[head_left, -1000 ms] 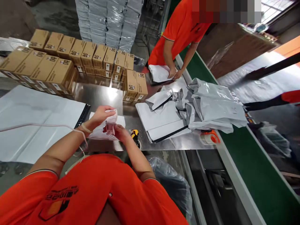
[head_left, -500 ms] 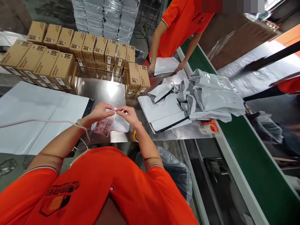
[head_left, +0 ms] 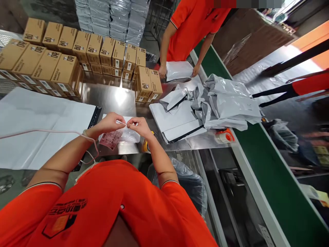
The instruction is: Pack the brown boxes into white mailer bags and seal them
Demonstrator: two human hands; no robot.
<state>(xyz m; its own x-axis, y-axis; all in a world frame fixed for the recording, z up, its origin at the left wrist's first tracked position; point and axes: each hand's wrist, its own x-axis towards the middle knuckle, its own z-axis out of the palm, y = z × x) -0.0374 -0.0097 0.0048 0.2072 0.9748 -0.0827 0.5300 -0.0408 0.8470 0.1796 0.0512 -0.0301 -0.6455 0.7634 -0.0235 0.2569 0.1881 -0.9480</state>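
Observation:
My left hand (head_left: pixel 113 122) is closed in a pinch on a printed paper label (head_left: pixel 111 139), which hangs below its fingers. Close beside it, my right hand (head_left: pixel 140 126) pinches at the label's upper edge, its fingertips almost meeting the left ones. Beneath both hands lies a small clear plastic bag (head_left: pixel 131 135) on the metal table (head_left: pixel 110 99); its contents cannot be made out. A yellow tape roll (head_left: pixel 146 145) sits by my right wrist, partly covered by the forearm.
Cardboard boxes (head_left: pixel 64 73) stand in rows at the back left. White mailer bags (head_left: pixel 51 120) lie left; more grey-white mailers (head_left: pixel 231 103) pile up right, near an orange tape dispenser (head_left: pixel 225 136). A green conveyor (head_left: pixel 267 164) runs along the right. A co-worker (head_left: pixel 196 27) handles a white package (head_left: pixel 178 71).
The view has shifted slightly. My hands stay together at the label, which has swung a little. The co-worker's hands have moved slightly on the white package.

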